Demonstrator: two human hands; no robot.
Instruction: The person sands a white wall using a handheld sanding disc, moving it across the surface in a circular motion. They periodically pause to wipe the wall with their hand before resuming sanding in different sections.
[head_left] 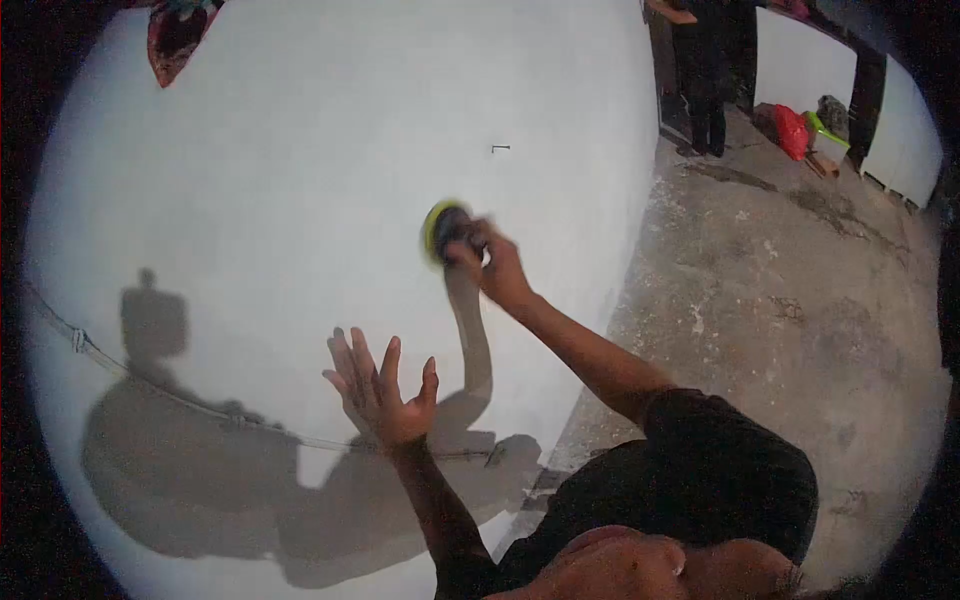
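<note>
My right hand (493, 262) is wrapped round the dark back of a round hand pad with a yellow-green rim (432, 232). The pad is up against the white wall (300, 150), its disc edge-on to me, and both hand and pad look slightly blurred. Lower and to the left, my left hand (385, 392) has its fingers spread, palm toward the wall, holding nothing. A thin nail or hook (500, 149) sticks out of the wall above the pad.
A cord (180, 397) runs along the lower wall, knotted at the left. Something red and pointed (172, 50) hangs at top left. On the concrete floor (760, 320), a person in dark clothes (705, 80) stands near a red bag (789, 131) and a white box (826, 143).
</note>
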